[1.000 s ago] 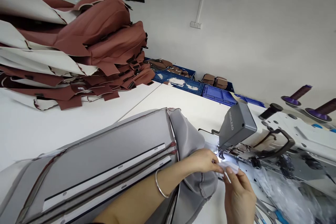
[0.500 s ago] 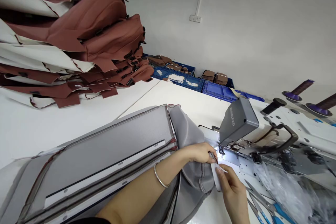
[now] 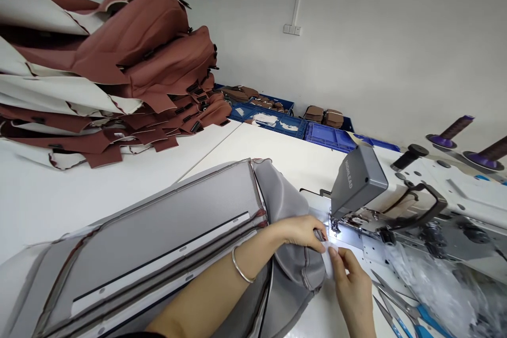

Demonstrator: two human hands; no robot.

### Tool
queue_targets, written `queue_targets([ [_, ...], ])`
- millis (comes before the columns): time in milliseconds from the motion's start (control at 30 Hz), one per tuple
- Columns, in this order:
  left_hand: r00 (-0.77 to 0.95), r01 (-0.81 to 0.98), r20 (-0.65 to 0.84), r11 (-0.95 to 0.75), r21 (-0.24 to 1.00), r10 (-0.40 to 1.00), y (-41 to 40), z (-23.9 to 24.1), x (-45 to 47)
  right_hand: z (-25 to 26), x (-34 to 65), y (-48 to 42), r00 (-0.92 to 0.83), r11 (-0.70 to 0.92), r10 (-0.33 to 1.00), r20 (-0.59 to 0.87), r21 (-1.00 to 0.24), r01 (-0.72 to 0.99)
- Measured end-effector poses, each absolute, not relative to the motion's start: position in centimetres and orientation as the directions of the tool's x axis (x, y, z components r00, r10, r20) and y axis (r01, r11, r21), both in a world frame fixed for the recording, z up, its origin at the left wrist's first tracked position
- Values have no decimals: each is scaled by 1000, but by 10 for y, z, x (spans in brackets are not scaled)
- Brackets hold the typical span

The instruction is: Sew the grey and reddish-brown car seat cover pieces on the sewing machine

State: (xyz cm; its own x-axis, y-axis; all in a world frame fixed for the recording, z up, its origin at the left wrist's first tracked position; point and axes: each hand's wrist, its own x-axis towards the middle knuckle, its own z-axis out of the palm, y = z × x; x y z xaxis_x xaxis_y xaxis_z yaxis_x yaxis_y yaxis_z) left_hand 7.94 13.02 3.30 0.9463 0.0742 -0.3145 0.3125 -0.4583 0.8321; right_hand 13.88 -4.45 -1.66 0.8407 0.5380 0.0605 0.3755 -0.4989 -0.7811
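Observation:
A large grey sewn cover (image 3: 170, 203) with dark red seam edges and white strips lies turned up across the table. My left hand (image 3: 303, 231), a bangle on its wrist, is closed on a folded edge of this cover, just left of the sewing machine's presser foot (image 3: 336, 227). Close beside it, my right hand (image 3: 351, 277) pinches a thin white strip (image 3: 328, 265) between thumb and forefinger. The strip hangs by the cover's edge; whether it is joined to it I cannot tell. The fingertips of both hands are almost touching.
The sewing machine (image 3: 358, 179) stands at the right, with thread cones (image 3: 453, 132) behind it. Scissors (image 3: 407, 306) and clear plastic (image 3: 435, 285) lie at lower right. Red-brown covers (image 3: 138, 37) are piled at the left. Blue crates (image 3: 328, 137) line the wall.
My right fingertips have moved slightly up and left along the white strip, nearer my left fingers. The left hand and the grey cover have hardly moved.

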Motion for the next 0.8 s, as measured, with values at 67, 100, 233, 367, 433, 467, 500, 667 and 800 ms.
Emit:
queue_targets([
  [67, 955, 290, -290, -413, 863, 63, 131, 32, 79, -17, 137, -49, 842, -511, 536, 56, -772, 377],
  [100, 957, 281, -284, -385, 879, 50, 131, 30, 80, -18, 136, -51, 841, -515, 538, 52, -770, 377],
  [233, 956, 279, -293, -314, 908, 3, 131, 27, 79, -23, 131, -59, 819, -504, 572, 48, -767, 398],
  [367, 956, 289, -291, -338, 895, 46, 128, 28, 79, -28, 131, -56, 819, -465, 573, 18, -816, 343],
  [433, 963, 268, -264, -267, 926, 54, 128, 28, 79, -28, 132, -51, 801, -390, 599, -11, -877, 280],
  [467, 967, 255, -250, -214, 943, 53, 128, 28, 80, -27, 133, -48, 783, -344, 622, -24, -907, 245],
  [500, 970, 244, -239, -163, 956, 50, 128, 27, 80, -26, 134, -44, 758, -301, 651, -37, -930, 212],
  [667, 975, 222, -219, -79, 972, 46, 132, 26, 80, -19, 143, -33, 625, -229, 775, -94, -963, 140],
  [800, 961, 273, -275, -135, 952, 5, 131, 28, 79, -25, 144, -30, 545, -222, 832, -104, -963, 155],
])
